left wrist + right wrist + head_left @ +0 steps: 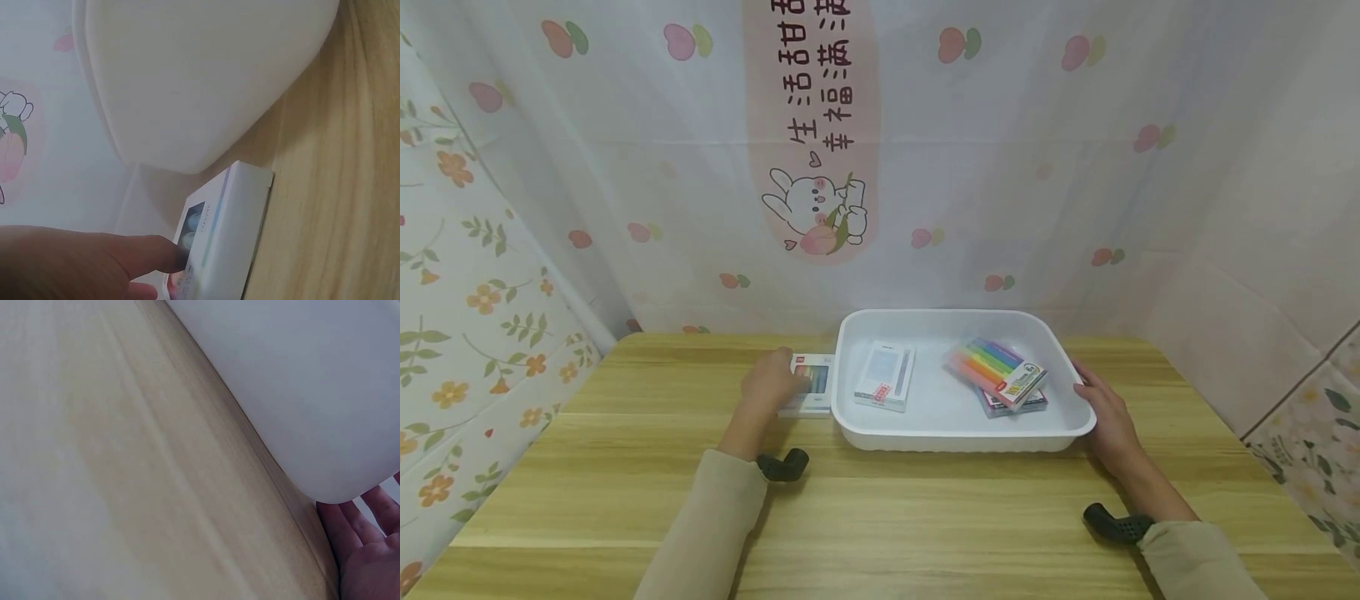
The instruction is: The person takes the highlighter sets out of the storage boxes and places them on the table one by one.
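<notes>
My left hand (771, 385) grips the left end of a flat white box (820, 385) on the table. Its thumb (153, 253) presses on the box's top by a dark window with coloured things behind it. The other fingers are largely hidden. Beside that box stands a white plastic tray (955, 440). My right hand (1111, 421) holds the tray's right side, thumb at the rim and fingers (347, 525) against the outer wall. Inside the tray, a white box (886, 375) lies at left. At right, a rainbow-coloured pack (996, 367), partly blurred, rests across another clear pack (1028, 407).
The wooden table (940, 517) extends in front of the tray and to both sides. A printed curtain (1000, 167) hangs close behind the table's back edge, with a floral curtain (460, 333) at left. Dark wrist mounts (784, 465) sit on both wrists.
</notes>
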The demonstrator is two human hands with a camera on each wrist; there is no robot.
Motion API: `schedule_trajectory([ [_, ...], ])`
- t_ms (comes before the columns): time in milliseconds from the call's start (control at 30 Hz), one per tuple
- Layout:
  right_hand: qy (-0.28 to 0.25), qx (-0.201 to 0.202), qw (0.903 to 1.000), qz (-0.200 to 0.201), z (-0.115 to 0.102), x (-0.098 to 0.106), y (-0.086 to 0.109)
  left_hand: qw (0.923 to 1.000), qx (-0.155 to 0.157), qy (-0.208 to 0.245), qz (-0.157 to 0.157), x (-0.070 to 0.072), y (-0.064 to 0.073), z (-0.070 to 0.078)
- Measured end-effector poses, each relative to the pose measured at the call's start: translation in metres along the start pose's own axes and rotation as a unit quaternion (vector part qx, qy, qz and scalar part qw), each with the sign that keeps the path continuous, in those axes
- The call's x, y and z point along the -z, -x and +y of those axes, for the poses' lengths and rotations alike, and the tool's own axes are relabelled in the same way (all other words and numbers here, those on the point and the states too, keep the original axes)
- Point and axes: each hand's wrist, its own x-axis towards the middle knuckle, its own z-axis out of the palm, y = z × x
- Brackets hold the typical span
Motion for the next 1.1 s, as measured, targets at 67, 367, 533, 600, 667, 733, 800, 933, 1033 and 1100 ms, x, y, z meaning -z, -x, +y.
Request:
schedule_trajectory([
  [67,-0.006,0.004,1.0,-0.004,0.001,0.0,0.0,1.0,-0.001,-0.002,-0.002,0.001,0.001,0.0],
  [367,-0.006,0.007,1.0,-0.002,0.001,0.0,0.001,0.9999,-0.005,-0.009,0.006,0.003,0.005,0.009],
  [533,-0.011,0.005,0.9999,-0.004,0.001,-0.001,0.001,0.9997,-0.018,0.005,0.013,0.007,0.008,0.018],
  [600,-0.009,0.002,0.9999,-0.004,0.001,0.0,0.0,0.9995,-0.026,0.009,0.016,0.009,0.01,0.024],
  [667,-0.004,0.0,1.0,-0.003,0.0,0.0,0.0,0.9989,-0.041,0.012,0.019,0.012,0.013,0.029],
  [733,0.001,-0.003,1.0,-0.003,0.0,0.0,0.001,0.9982,-0.054,0.006,0.025,0.015,0.016,0.036],
  [800,0.004,-0.005,1.0,-0.004,-0.001,0.0,0.001,0.9974,-0.064,0.003,0.032,0.016,0.019,0.042],
  [933,0.014,-0.011,0.9998,-0.01,-0.001,0.0,0.001,0.9956,-0.084,0.009,0.042,0.015,0.025,0.054],
  [1033,0.019,-0.015,0.9996,-0.013,-0.001,0.0,0.001,0.9923,-0.113,0.02,0.046,0.011,0.027,0.063],
  [1100,0.014,-0.015,0.9997,-0.013,-0.001,0.0,0.001,0.9896,-0.133,0.022,0.05,0.008,0.029,0.069],
])
